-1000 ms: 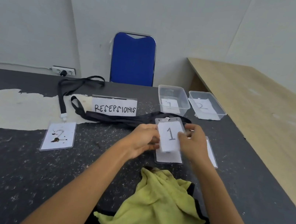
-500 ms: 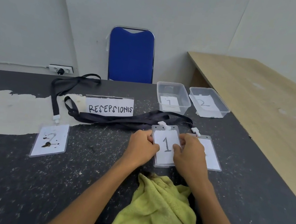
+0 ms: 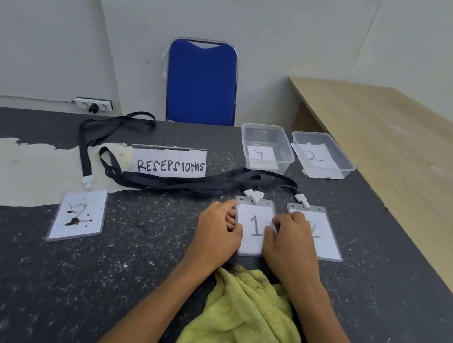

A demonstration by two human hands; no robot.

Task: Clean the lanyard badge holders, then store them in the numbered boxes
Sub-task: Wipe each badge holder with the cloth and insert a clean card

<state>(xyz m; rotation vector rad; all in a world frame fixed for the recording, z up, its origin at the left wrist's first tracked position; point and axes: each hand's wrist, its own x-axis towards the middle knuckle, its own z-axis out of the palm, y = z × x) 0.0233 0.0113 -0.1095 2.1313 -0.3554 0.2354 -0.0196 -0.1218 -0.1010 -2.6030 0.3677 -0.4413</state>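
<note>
Badge holder 1: flat on table; left hand and right hand curl fingers on its side edges. Step: storing, likely. Next: lift into far box 1.

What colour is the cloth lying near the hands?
Yellow-green with a dark edge; the cloth shows best in the head view.

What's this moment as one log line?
left hand: pinches clear plastic badge holder marked 1 | right hand: pinches same holder | yellow cloth: lying unheld | stained holder marked 2: untouched, left
</note>
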